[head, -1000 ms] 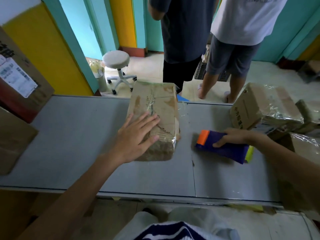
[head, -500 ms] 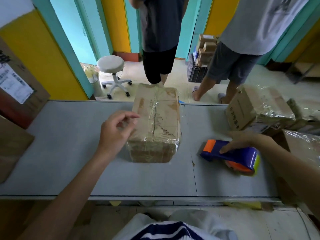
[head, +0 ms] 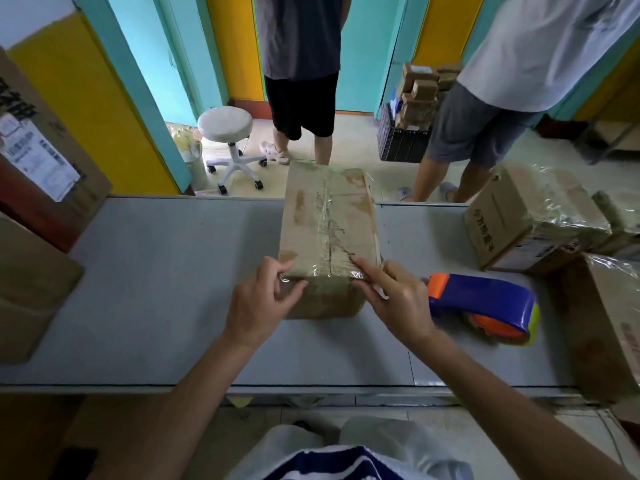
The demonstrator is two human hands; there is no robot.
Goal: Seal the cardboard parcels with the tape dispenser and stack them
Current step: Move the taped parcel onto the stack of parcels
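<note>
While left hand (head: 259, 306) and right hand (head: 398, 301) pinch the parcel (head: 329, 216), dispenser (head: 485, 301) lies beside; crate (head: 398, 145) holds boxes (head: 420, 90).

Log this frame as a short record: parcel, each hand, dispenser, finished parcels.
parcel: lies flat in the middle of the table, clear tape along its top seam
left hand: grips the parcel's near left corner
right hand: holds the near right corner, index finger on the taped edge
tape dispenser: on the table, right of the right hand, not held
taped parcels: piled at the table's right end
</note>
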